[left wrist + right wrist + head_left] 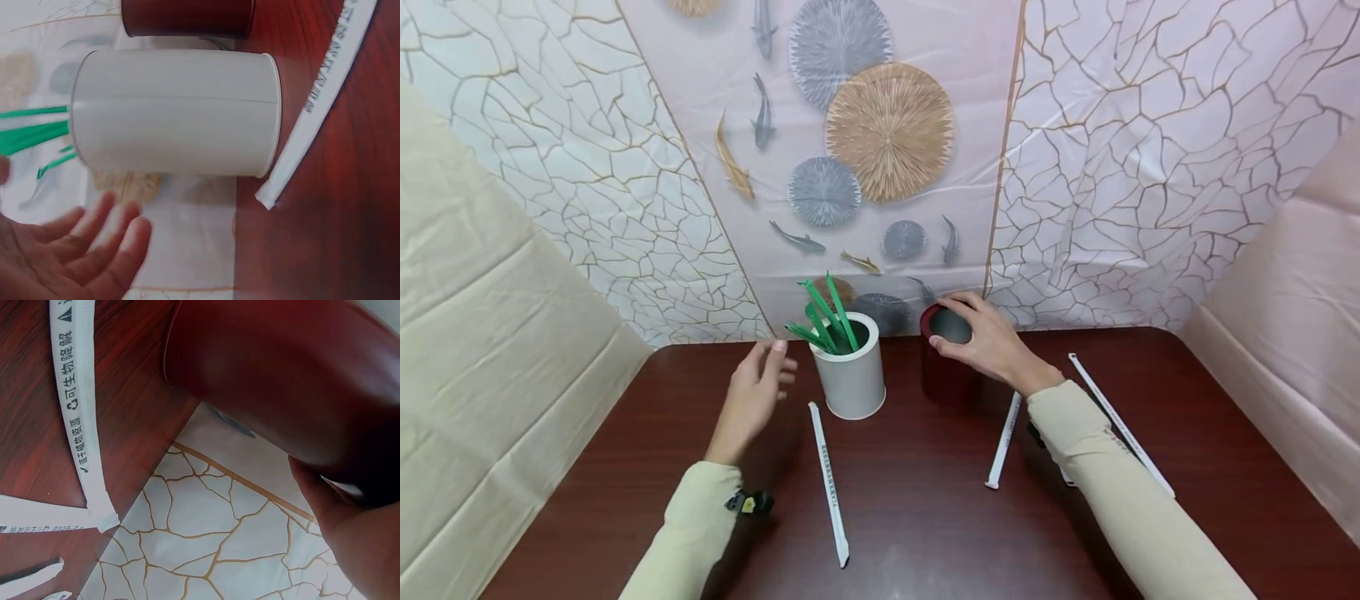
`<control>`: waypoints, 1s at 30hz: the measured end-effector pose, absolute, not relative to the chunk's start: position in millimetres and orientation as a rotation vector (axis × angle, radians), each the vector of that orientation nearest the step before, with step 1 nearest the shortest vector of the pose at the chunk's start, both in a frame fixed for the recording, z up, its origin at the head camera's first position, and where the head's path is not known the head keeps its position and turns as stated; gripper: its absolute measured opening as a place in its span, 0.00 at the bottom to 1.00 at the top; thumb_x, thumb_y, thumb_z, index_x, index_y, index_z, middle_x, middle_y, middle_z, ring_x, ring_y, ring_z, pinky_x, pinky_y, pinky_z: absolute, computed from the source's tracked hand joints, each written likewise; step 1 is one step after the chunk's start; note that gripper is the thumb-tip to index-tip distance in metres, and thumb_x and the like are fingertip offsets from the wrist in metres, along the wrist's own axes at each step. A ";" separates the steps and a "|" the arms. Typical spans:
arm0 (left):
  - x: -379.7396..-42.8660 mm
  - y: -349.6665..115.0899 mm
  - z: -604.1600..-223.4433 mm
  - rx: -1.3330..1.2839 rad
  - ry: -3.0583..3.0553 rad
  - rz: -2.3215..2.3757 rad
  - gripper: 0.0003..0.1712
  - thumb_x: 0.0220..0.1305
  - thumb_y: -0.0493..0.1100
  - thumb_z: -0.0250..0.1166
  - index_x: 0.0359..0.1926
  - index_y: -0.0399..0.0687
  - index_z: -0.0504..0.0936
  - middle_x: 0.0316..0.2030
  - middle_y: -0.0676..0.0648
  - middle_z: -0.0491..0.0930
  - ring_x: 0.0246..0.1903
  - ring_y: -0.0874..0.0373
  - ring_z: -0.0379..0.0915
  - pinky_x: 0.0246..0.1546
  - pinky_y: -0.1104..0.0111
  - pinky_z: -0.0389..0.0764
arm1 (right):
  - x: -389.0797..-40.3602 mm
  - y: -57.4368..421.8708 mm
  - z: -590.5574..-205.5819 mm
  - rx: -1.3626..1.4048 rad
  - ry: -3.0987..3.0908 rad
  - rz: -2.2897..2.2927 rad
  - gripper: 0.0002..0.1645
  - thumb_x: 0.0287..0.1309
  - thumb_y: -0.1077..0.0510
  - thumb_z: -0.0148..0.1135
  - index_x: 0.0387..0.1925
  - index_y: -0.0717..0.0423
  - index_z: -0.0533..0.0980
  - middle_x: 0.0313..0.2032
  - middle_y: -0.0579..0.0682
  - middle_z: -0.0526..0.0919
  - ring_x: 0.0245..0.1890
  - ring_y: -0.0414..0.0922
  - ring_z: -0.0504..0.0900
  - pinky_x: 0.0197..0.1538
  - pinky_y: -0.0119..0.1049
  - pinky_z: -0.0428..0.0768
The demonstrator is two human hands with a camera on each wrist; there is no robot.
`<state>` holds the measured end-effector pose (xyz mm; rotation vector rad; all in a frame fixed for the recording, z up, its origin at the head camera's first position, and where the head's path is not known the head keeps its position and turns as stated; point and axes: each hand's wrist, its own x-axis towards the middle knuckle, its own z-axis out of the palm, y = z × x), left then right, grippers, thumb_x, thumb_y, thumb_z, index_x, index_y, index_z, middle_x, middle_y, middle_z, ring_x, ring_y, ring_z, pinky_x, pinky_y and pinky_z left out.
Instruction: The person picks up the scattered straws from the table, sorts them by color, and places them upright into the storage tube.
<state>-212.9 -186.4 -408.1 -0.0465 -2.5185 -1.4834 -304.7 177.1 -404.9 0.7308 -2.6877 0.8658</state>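
A white cylindrical holder (855,386) stands upright near the back of the table, with several green sticks (831,321) leaning out of its mouth. Just left of it is my left hand (754,392), fingers loosely spread, apart from the holder and with nothing in the grasp. To the right stands a dark red cylindrical holder (942,379). My right hand (988,342) grips it near the top, thumb and fingers on either side of the rim. In the right wrist view the red holder (262,381) fills the upper right, and part of the hand is hidden behind it.
A long white paper-wrapped straw (829,487) lies in front of the white holder. Another wrapped straw (1003,442) lies by my right forearm, and a longer one (1120,421) is further right, partly behind the sleeve. A patterned cloth wall (1060,208) rises behind the table.
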 end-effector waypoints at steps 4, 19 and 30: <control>-198.0 -195.2 -414.6 0.059 -2.725 -1.467 0.34 0.79 0.64 0.55 0.63 0.38 0.79 0.41 0.36 0.87 0.35 0.49 0.87 0.35 0.63 0.87 | -303.9 176.8 -402.5 0.731 -2.680 0.874 0.46 0.64 0.35 0.67 0.76 0.53 0.70 0.73 0.52 0.68 0.71 0.57 0.70 0.68 0.60 0.71; -178.2 -154.9 -446.2 0.087 -3.133 -1.042 0.14 0.63 0.43 0.77 0.29 0.42 0.80 0.15 0.47 0.81 0.13 0.60 0.80 0.21 0.67 0.82 | -301.0 176.3 -400.7 0.699 -2.687 0.897 0.47 0.64 0.35 0.68 0.77 0.51 0.70 0.73 0.51 0.68 0.72 0.57 0.69 0.69 0.59 0.71; -181.5 -144.4 -448.5 0.088 -3.134 -1.027 0.17 0.56 0.38 0.74 0.15 0.42 0.79 0.10 0.48 0.78 0.09 0.60 0.78 0.19 0.67 0.82 | -302.8 177.0 -405.7 0.705 -2.681 0.914 0.46 0.64 0.35 0.67 0.77 0.51 0.70 0.73 0.50 0.68 0.71 0.57 0.69 0.68 0.59 0.71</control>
